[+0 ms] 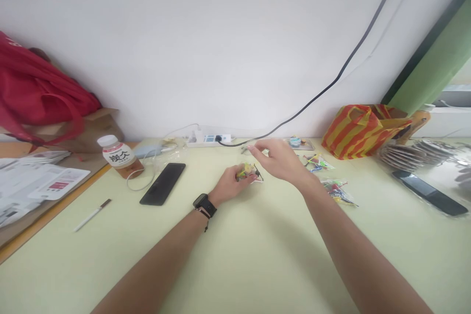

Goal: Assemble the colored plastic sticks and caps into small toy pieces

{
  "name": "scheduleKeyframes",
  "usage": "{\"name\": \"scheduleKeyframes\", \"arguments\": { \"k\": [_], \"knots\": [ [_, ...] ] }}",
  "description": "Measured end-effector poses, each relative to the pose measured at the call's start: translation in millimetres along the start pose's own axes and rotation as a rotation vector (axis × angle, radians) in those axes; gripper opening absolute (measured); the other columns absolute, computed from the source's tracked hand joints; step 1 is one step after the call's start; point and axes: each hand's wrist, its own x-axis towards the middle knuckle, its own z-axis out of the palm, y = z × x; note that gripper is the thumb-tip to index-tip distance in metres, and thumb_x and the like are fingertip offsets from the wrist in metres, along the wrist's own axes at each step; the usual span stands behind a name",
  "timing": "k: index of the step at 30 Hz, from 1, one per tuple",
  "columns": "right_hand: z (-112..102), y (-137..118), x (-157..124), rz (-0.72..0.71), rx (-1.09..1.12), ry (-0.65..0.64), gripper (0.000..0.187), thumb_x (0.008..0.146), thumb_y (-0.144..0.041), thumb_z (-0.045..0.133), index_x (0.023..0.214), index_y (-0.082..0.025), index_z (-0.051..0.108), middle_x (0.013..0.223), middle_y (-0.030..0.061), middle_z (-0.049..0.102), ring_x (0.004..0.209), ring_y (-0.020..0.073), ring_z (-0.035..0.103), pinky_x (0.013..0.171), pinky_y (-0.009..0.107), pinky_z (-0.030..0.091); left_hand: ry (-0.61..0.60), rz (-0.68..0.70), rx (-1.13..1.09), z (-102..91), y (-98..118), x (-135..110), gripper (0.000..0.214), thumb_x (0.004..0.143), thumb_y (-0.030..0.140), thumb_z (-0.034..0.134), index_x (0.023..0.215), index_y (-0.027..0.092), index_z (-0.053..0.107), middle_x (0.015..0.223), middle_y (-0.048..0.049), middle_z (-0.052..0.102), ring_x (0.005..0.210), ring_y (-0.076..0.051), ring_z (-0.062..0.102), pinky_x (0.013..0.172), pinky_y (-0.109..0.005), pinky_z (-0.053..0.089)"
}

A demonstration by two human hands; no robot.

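Observation:
My left hand (230,185), with a black watch (205,205) on its wrist, is closed around a small assembly of yellow and dark plastic parts (247,171) just over the table. The fingers hide part of it. Higher and to the right, my right hand (277,158) is raised with thumb and fingers pinched together. Whatever is between those fingertips is too small to make out. Beside the right forearm lie a clear bag of colourful plastic pieces (339,192) and, behind it, another pile of similar pieces (317,162).
On the left are a black phone (162,184), a drink bottle (120,157) with a white cable around it, and a pen (92,215). A power strip (208,139) lies by the wall. Rightward are a small tray (308,147), striped bag (362,132), stacked discs (415,153) and dark device (430,192).

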Motion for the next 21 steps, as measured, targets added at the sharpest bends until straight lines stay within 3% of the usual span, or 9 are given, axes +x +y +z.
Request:
{"name": "scheduleKeyframes", "arguments": {
  "k": [5,9,13,19,21],
  "knots": [
    [1,-4,-3,0.052,0.007,-0.184,0.057,0.107,-0.052,0.026,0.076,-0.021,0.063,0.076,0.0043,0.070,0.077,0.0207,0.064,0.069,0.029,0.038,-0.021,-0.006,-0.008,0.7,-3,0,0.036,0.092,0.052,0.065,0.086,0.017,0.067,0.076,-0.0005,0.063,0.067,-0.015,0.053,0.060,-0.026,0.039],
    [7,-4,-5,0.093,-0.026,-0.286,0.067,0.106,-0.059,0.022,0.062,-0.021,0.054,0.074,0.0065,0.069,0.076,0.0222,0.063,0.070,0.031,0.039,-0.023,0.005,-0.002,1.4,-4,1,0.035,0.092,0.051,0.065,0.086,0.016,0.068,0.077,-0.0013,0.064,0.068,-0.016,0.054,0.060,-0.026,0.039],
    [10,-2,-5,0.090,-0.012,-0.365,0.069,0.105,-0.064,0.022,0.062,-0.020,0.052,0.073,0.0069,0.069,0.076,0.0228,0.063,0.070,0.032,0.039,-0.043,0.014,0.011,0.9,-2,1,0.037,0.091,0.052,0.065,0.094,0.015,0.070,0.081,-0.0032,0.067,0.071,-0.017,0.056,0.061,-0.026,0.041],
    [3,-3,-4,0.028,0.019,-0.213,0.066,0.106,-0.061,0.022,0.069,-0.020,0.057,0.077,0.0046,0.069,0.075,0.0210,0.061,0.070,0.031,0.037,-0.021,-0.010,0.042,0.7,-1,0,0.038,0.092,0.053,0.064,0.087,0.015,0.067,0.077,-0.0007,0.064,0.068,-0.015,0.052,0.060,-0.025,0.038],
    [3,-3,-3,-0.003,0.049,-0.230,0.065,0.106,-0.060,0.022,0.071,-0.020,0.060,0.076,0.0046,0.068,0.075,0.0204,0.061,0.071,0.030,0.037,-0.028,-0.013,0.036,1.1,-2,0,0.038,0.092,0.053,0.064,0.087,0.015,0.068,0.077,-0.0007,0.064,0.068,-0.015,0.052,0.060,-0.025,0.038]
  ]
}}
